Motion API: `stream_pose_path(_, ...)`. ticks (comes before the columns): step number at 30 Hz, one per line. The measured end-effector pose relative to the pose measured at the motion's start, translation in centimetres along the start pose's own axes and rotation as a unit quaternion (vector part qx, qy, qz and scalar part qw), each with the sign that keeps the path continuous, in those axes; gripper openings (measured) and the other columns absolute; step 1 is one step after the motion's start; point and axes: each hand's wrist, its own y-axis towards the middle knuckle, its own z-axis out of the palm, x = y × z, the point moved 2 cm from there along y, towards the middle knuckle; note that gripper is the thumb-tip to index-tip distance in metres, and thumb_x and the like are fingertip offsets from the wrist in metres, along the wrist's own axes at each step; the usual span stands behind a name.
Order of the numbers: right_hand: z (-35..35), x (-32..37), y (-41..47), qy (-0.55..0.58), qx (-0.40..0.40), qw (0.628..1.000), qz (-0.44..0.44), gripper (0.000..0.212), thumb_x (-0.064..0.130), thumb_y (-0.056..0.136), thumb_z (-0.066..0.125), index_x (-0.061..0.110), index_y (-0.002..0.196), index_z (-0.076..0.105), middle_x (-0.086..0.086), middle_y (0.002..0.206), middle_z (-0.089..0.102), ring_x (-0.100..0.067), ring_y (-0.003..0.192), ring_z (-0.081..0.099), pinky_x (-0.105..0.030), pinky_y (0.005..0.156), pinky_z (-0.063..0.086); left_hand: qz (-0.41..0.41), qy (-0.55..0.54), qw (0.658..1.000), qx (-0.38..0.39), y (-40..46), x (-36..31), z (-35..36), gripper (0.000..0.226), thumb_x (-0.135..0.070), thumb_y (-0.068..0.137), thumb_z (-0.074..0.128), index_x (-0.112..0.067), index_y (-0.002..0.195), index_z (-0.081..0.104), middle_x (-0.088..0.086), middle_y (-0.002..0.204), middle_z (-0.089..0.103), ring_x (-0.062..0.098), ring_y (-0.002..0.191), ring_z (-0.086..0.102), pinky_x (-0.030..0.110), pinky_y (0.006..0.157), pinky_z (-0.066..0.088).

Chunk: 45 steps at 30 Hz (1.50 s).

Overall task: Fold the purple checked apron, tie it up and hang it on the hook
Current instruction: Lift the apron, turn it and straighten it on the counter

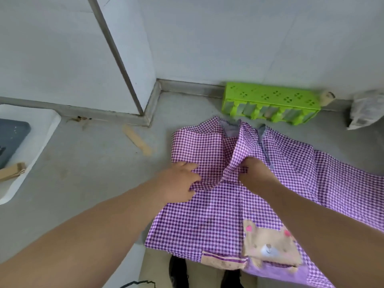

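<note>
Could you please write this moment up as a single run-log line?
stage: folding | apron: spread on floor | left hand: presses cloth flat | right hand: pinches a raised fold | tied: no | hook: not in view

Bare room: concrete floor [87, 183], grey walls [228, 38]
</note>
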Motion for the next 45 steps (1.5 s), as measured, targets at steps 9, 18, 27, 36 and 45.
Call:
stream_pose_path(9,-2.3,-2.9,-0.4,0.116,-0.092,0.986,0.073,0.048,0.051,0.098,0.058,0.025,0.137,0.049,-0.002,0.134,0.057,-0.019,0.095,0.064,-0.038,0.080,0.053,-0.015,0.036,0.996,0.077,0.5,0.3,1.4,0.064,-0.043,0.097,0.070,-0.041,0.154,0.042,-0.002,0.178,0.002,0.028,0.161,0.013,0.053,0.126,0.031)
stream_pose_path(18,-2.2,2.8,1.0,-0.411,0.012,0.850,-0.330,0.077,0.013,0.096,0.059,0.035,0.162,0.024,0.009,0.165,0.031,-0.023,0.138,0.041,-0.042,0.116,0.033,-0.006,0.107,0.991,0.082,0.8,-1.2,0.9,0.076,-0.039,0.094,0.074,-0.039,0.158,0.031,0.005,0.178,0.003,0.032,0.161,0.013,0.049,0.130,0.011)
stream_pose_path(27,-5.2,1.0,2.5,-0.601,0.005,0.776,-0.190,0.018,0.034,0.090,0.072,0.031,0.108,0.072,0.012,0.109,0.054,-0.020,0.114,0.043,-0.038,0.105,0.029,-0.014,0.126,0.989,0.077,1.3,-1.6,1.4,0.094,-0.032,0.094,0.075,-0.028,0.167,0.016,0.007,0.178,-0.001,0.030,0.163,0.009,0.048,0.132,0.007)
stream_pose_path(36,-8.7,-5.5,-0.6,-0.651,0.012,0.745,-0.145,0.026,0.036,0.098,0.057,0.030,0.122,0.066,0.006,0.132,0.050,-0.024,0.131,0.039,-0.040,0.114,0.024,-0.050,0.129,0.984,0.109,1.8,-2.4,1.3,0.094,-0.016,0.094,0.069,-0.032,0.166,0.011,0.006,0.177,-0.010,0.033,0.163,0.006,0.054,0.128,0.026)
stream_pose_path(45,-7.4,-8.7,-4.1,-0.522,0.043,0.826,-0.208,0.027,0.036,0.097,0.052,0.026,0.119,0.065,0.004,0.115,0.058,-0.022,0.111,0.054,-0.041,0.099,0.041,-0.116,0.204,0.967,0.099,1.0,-2.0,1.2,0.051,-0.024,0.093,0.056,-0.018,0.143,0.051,0.004,0.147,0.038,0.023,0.127,0.044,0.039,0.110,0.042)
